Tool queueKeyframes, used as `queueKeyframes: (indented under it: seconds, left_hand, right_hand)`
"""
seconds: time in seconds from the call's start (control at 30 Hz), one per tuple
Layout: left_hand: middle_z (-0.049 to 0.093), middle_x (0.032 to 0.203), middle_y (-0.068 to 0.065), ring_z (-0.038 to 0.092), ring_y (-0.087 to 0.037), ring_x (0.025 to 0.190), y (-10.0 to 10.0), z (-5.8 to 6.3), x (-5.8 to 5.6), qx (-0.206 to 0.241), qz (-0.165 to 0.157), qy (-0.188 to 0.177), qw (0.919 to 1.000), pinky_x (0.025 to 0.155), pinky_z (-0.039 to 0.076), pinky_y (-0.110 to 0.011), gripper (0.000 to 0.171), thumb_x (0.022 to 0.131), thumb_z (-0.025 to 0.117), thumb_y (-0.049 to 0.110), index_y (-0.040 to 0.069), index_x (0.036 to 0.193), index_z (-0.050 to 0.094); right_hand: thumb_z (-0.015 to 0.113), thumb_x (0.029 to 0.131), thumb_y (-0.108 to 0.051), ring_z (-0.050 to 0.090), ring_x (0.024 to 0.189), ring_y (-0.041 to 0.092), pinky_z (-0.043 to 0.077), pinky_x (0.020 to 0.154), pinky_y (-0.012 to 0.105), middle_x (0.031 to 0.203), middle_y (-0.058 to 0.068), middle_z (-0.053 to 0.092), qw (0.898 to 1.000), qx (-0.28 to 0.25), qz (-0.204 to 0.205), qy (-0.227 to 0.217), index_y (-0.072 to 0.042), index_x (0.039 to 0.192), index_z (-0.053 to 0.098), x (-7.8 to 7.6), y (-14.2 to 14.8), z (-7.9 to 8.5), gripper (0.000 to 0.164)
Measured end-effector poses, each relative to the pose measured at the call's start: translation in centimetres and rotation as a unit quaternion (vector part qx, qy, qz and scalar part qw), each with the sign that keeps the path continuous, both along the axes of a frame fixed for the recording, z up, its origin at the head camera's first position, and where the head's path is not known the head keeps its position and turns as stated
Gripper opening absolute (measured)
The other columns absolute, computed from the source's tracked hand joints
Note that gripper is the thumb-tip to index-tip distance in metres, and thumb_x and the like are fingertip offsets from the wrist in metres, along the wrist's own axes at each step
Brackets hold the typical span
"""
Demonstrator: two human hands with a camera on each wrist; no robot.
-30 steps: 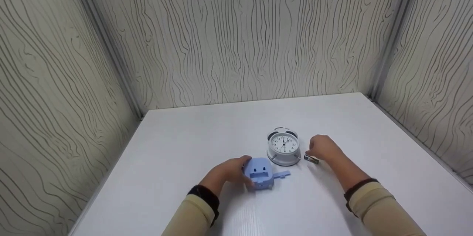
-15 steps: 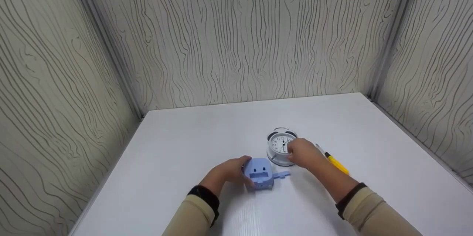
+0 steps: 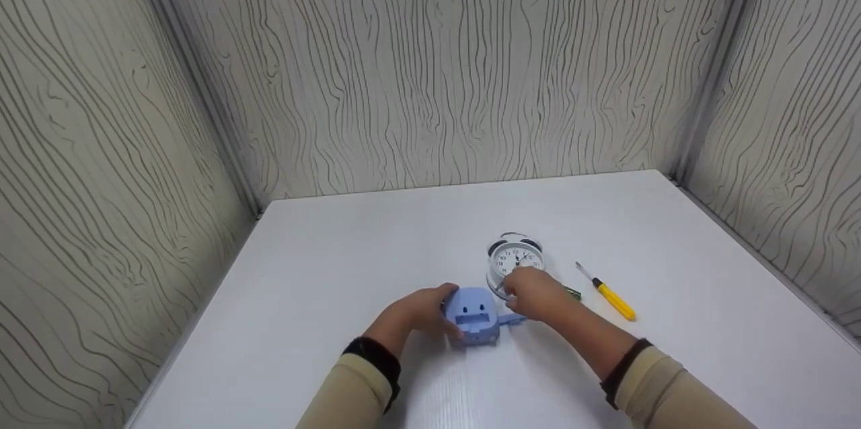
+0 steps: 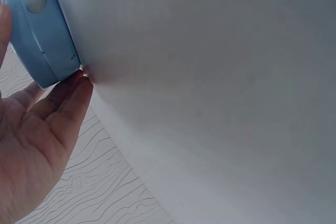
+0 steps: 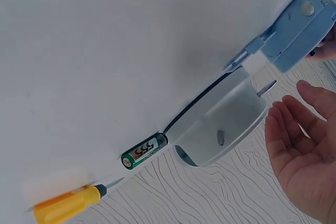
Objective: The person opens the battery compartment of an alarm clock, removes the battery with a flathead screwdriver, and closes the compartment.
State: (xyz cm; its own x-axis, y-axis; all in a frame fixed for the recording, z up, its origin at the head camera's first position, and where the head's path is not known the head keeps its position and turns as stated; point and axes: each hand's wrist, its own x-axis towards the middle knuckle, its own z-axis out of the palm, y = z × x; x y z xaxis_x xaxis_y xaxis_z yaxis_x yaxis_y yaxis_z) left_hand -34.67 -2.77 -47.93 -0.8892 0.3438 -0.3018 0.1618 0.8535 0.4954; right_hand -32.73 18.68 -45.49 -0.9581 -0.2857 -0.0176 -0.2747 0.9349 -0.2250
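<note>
My left hand (image 3: pixel 424 310) grips a light-blue square plastic case (image 3: pixel 474 298) by its left side. An uncovered slot and two small holes show on its upper face, and a thin blue piece (image 3: pixel 511 319) sticks out at its right. My right hand (image 3: pixel 538 292) hovers over the lower front of a white twin-bell alarm clock (image 3: pixel 499 255), hiding part of it. In the right wrist view the right hand (image 5: pixel 307 150) has loosely bent fingers, thumb apart, and nothing between them. A green battery (image 5: pixel 144 150) lies beside the clock.
A yellow-handled screwdriver (image 3: pixel 615 299) lies right of the battery on the white table (image 3: pixel 377 241). Wood-patterned panels (image 3: pixel 430 66) enclose the table at the back and sides.
My right hand has moved left from beside the battery, across the clock, toward the blue case. The battery stays on the table, and the screwdriver has come into full view. My left hand is still.
</note>
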Motion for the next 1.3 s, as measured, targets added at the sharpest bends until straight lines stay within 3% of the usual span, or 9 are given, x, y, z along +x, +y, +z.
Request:
queueKeyframes:
  seconds: [0.13, 0.3, 0.4, 0.73, 1.03, 1.3]
  left_hand:
    - [0.041, 0.14, -0.005, 0.035, -0.027, 0.13, 0.0, 0.1, 0.1, 0.0, -0.001, 0.002, 1.0, 0.105, 0.029, -0.046, 0.094, 0.062, 0.081, 0.04, 0.024, 0.141, 0.034]
    - [0.044, 0.138, -0.006, 0.037, -0.026, 0.129, 0.0, 0.1, 0.2, -0.006, -0.006, 0.012, 0.9999, 0.104, 0.031, -0.044, 0.093, 0.062, 0.082, 0.039, 0.022, 0.141, 0.035]
    - [0.044, 0.138, -0.005, 0.037, -0.026, 0.129, 0.0, 0.0, 0.1, -0.005, -0.005, 0.01, 0.9999, 0.104, 0.031, -0.044, 0.093, 0.062, 0.082, 0.04, 0.023, 0.141, 0.035]
    - [0.043, 0.139, -0.005, 0.036, -0.027, 0.13, -0.1, -0.1, -0.1, 0.005, -0.004, 0.005, 1.0, 0.105, 0.03, -0.046, 0.094, 0.061, 0.082, 0.039, 0.023, 0.141, 0.034]
    - [0.041, 0.141, -0.004, 0.034, -0.027, 0.13, 0.1, 0.1, -0.1, -0.008, 0.004, -0.002, 1.0, 0.105, 0.029, -0.047, 0.094, 0.062, 0.081, 0.041, 0.025, 0.142, 0.033]
    - [0.044, 0.138, -0.004, 0.037, -0.026, 0.128, 0.0, -0.1, 0.0, -0.011, -0.005, 0.018, 0.9998, 0.104, 0.031, -0.045, 0.094, 0.06, 0.082, 0.043, 0.025, 0.14, 0.036]
  right_hand:
    - [0.072, 0.075, -0.014, 0.054, 0.068, 0.015, 0.048, 0.064, 0.033, 0.072, -0.002, 0.06, 0.999, 0.025, 0.039, 0.007, -0.009, 0.08, 0.067, 0.3, -0.2, -1.1, 0.009]
    - [0.068, 0.074, -0.01, 0.055, 0.064, 0.018, 0.049, 0.064, 0.036, 0.067, 0.0, 0.059, 0.995, 0.062, 0.068, 0.046, -0.009, 0.074, 0.066, 0.7, -0.3, -2.4, 0.003]
    - [0.066, 0.074, -0.009, 0.051, 0.059, 0.018, 0.047, 0.06, 0.037, 0.061, 0.0, 0.054, 0.991, 0.083, 0.078, 0.07, -0.01, 0.066, 0.06, 0.8, -0.3, -3.0, 0.01]
    - [0.061, 0.074, -0.005, 0.046, 0.056, 0.019, 0.045, 0.056, 0.036, 0.058, 0.001, 0.049, 0.984, 0.113, 0.095, 0.1, -0.011, 0.062, 0.053, 1.2, -0.5, -2.8, 0.015]
    - [0.058, 0.079, -0.008, 0.048, 0.057, 0.019, 0.047, 0.058, 0.037, 0.059, 0.002, 0.051, 0.983, 0.136, 0.071, 0.101, -0.011, 0.063, 0.057, 0.8, -0.3, -2.7, 0.016]
    - [0.058, 0.081, -0.008, 0.049, 0.057, 0.017, 0.046, 0.057, 0.036, 0.06, 0.0, 0.051, 0.986, 0.108, 0.058, 0.115, -0.013, 0.063, 0.055, 0.9, -0.1, -2.0, 0.019]
